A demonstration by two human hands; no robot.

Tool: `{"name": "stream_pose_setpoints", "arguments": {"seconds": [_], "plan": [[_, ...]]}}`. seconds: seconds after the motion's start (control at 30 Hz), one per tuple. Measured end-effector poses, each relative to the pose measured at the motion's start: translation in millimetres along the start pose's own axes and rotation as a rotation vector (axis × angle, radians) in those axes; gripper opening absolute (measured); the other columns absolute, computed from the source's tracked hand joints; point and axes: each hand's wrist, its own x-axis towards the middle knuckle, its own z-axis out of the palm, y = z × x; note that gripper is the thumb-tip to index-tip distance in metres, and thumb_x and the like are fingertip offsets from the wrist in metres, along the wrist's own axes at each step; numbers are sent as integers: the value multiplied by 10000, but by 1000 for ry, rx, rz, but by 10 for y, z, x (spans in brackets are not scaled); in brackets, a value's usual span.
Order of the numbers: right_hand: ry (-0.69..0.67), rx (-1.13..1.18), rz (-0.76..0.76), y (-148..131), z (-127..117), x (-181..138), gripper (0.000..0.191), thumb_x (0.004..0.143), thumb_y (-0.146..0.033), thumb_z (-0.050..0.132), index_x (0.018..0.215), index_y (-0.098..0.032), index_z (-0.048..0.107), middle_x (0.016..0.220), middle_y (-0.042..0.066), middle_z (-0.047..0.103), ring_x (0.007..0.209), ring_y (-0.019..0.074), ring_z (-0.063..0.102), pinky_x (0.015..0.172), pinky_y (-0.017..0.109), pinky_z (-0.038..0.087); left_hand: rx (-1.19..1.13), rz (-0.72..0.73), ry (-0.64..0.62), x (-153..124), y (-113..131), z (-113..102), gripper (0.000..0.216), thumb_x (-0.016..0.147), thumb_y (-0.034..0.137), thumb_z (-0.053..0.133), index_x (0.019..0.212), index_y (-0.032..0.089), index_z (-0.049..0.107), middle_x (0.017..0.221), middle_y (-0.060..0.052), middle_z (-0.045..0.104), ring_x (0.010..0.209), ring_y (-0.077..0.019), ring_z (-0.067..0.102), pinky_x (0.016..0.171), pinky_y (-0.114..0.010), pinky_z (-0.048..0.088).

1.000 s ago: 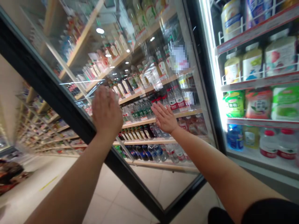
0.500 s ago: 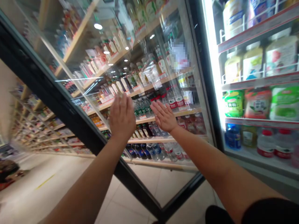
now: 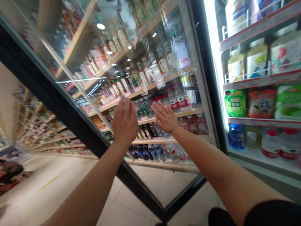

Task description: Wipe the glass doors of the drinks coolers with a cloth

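With the left hand [image 3: 125, 121] and right hand [image 3: 166, 119] both flat, fingers straight, at the glass door [image 3: 145, 84] — standing open beside the lit fridge [image 3: 261, 81] — an uneven push could swing the door and make a palm skid.

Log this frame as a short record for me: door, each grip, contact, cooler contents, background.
Door: glass door, dark frame, standing open
Left grip: open, slightly blurred, in front of the glass; no held item can be made out
Right grip: open, in front of the glass, no held item visible
Contact: cannot tell whether either touches the glass
Cooler contents: red-capped bottles on the lowest visible level, green bag above
Background: shelves of bottles seen through the glass; pale floor
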Motion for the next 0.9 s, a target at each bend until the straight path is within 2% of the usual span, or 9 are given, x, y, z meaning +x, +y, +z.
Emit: {"name": "stream_pose_setpoints", "arguments": {"seconds": [0.07,0.13,0.3,0.4,0.53,0.6,0.7,0.8,0.9], "plan": [[-11,12,12,-2,5,2,576,1003,-248,409,1578,-241,392,1620,32,420,1551,179,299,1303,416,110,-61,254,-92,-146,160,76,673,958,99,444,1604,136,258,1635,-150,343,1571,-234,134,1268,-449,288],[-33,22,23,0,7,1,589,1000,-248,410,1588,-249,373,1629,32,404,1555,185,290,1302,423,123,-74,350,-133,-155,134,75,695,955,92,444,1614,178,242,1625,-112,373,1561,-225,191,1267,-432,290],[-45,14,12,8,8,-5,610,985,-249,431,1592,-244,366,1636,27,393,1562,193,275,1304,428,115,36,-157,57,202,-370,-126,631,1013,212,445,1609,131,252,1654,-173,295,1558,-339,207,1246,-589,272],[-27,2,4,5,14,-4,595,987,-245,427,1580,-231,390,1623,31,415,1556,186,290,1304,415,106,15,-242,94,171,-299,-79,606,1018,208,418,1592,81,271,1662,-188,269,1564,-351,166,1253,-612,252],[6,-5,-1,3,22,0,560,1001,-251,412,1560,-225,425,1614,31,428,1545,176,312,1302,402,105,-91,203,-64,-175,181,164,636,984,101,395,1604,142,262,1638,-140,346,1564,-264,182,1255,-493,311],[23,-7,-6,6,25,0,550,1004,-251,410,1552,-222,438,1613,34,430,1543,176,318,1301,401,104,-124,326,-104,-254,286,224,633,979,82,403,1595,181,299,1619,-108,389,1556,-239,211,1257,-446,310],[41,-16,-20,9,26,-1,556,996,-231,410,1551,-214,438,1608,39,439,1541,175,323,1301,399,102,-124,189,0,-137,140,173,563,1003,113,404,1561,179,374,1628,-115,369,1555,-240,229,1256,-452,307],[34,-25,-21,8,15,3,558,996,-228,406,1553,-216,435,1603,38,449,1540,176,324,1301,401,109,-97,-119,135,87,-106,69,548,1041,249,418,1564,104,339,1675,-149,246,1565,-281,196,1265,-529,282],[12,9,-7,19,-6,2,563,1018,-279,383,1579,-224,387,1605,50,448,1541,185,325,1298,415,135,-149,-309,144,198,-81,73,573,1067,368,331,1546,55,342,1691,-136,205,1576,-292,131,1291,-555,201]]}}
